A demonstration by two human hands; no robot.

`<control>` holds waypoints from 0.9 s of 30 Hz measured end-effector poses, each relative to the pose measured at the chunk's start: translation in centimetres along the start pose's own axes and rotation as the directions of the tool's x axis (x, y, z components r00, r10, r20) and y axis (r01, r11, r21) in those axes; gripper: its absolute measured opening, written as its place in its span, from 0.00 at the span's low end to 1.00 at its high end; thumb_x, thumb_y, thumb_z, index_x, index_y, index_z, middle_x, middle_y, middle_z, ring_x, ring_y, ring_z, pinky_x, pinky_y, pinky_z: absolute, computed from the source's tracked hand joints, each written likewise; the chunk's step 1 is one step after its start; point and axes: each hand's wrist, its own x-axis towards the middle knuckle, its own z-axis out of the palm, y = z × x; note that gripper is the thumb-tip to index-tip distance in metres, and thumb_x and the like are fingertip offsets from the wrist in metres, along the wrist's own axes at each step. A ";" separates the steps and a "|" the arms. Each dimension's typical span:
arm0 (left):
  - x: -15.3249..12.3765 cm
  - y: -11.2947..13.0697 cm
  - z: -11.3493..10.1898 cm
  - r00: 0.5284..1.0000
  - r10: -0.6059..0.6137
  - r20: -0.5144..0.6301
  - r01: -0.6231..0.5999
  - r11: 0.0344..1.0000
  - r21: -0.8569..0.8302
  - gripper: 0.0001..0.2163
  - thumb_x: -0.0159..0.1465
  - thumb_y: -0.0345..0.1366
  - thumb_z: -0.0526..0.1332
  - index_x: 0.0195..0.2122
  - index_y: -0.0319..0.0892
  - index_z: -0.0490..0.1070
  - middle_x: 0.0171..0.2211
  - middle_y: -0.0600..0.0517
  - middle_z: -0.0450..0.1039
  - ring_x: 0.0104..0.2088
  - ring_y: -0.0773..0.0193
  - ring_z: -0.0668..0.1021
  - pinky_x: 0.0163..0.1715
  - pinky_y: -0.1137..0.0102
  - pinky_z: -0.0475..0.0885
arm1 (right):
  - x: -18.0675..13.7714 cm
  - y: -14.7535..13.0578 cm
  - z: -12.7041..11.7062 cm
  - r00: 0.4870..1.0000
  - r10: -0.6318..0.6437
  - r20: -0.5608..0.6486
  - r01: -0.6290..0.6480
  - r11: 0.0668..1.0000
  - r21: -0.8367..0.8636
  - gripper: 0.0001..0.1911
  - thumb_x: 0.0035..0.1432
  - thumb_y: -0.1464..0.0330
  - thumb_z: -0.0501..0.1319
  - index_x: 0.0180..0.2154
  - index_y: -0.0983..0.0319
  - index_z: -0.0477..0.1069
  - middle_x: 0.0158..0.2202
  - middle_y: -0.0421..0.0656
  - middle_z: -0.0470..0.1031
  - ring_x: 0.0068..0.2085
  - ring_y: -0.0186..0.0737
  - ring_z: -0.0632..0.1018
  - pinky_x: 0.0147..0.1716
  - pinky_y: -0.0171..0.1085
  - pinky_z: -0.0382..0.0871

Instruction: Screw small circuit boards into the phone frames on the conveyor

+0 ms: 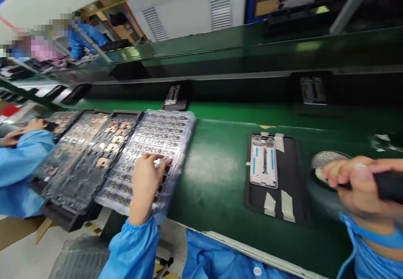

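apparently picking from the clear tray (185, 148) with the left hand (146, 182); cannot tell whether gripping anything. holding a blurred black handle (390, 185) in the right hand (365, 182). locate phone frame (260, 165) between both, on black pad (291, 165). for next move, likely pinch lightly, lift straight. find no legible brand or writing.

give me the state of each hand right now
Left hand: at the clear tray; whether it holds anything cannot be told.
Right hand: closed, holding a black tool.
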 end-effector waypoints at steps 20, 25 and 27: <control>-7.9 22.8 5.8 0.751 0.605 0.265 -0.265 0.643 -0.719 0.06 0.81 0.35 0.79 0.49 0.52 0.99 0.47 0.49 0.97 0.53 0.49 0.93 0.64 0.54 0.86 | -0.2 -1.9 1.9 0.978 -0.048 0.202 0.054 0.998 -0.027 0.16 0.79 0.62 0.82 0.46 0.53 0.75 0.27 0.31 0.77 0.20 0.38 0.76 0.22 0.41 0.81; -8.1 23.1 7.4 0.746 0.598 0.292 -0.352 0.727 -0.590 0.05 0.81 0.40 0.83 0.45 0.55 1.00 0.52 0.43 0.94 0.63 0.38 0.83 0.64 0.41 0.79 | -0.3 -1.8 1.5 0.982 0.008 0.190 0.004 0.998 -0.061 0.19 0.78 0.59 0.85 0.45 0.53 0.76 0.27 0.31 0.78 0.21 0.39 0.78 0.27 0.42 0.82; -7.9 22.3 8.0 0.763 0.598 0.244 -0.387 0.726 -0.568 0.04 0.81 0.42 0.84 0.46 0.57 1.00 0.57 0.41 0.92 0.65 0.36 0.80 0.62 0.41 0.78 | -0.3 -1.9 1.4 0.983 0.032 0.183 -0.019 0.997 -0.076 0.19 0.77 0.59 0.85 0.44 0.53 0.76 0.27 0.32 0.79 0.22 0.39 0.79 0.29 0.43 0.83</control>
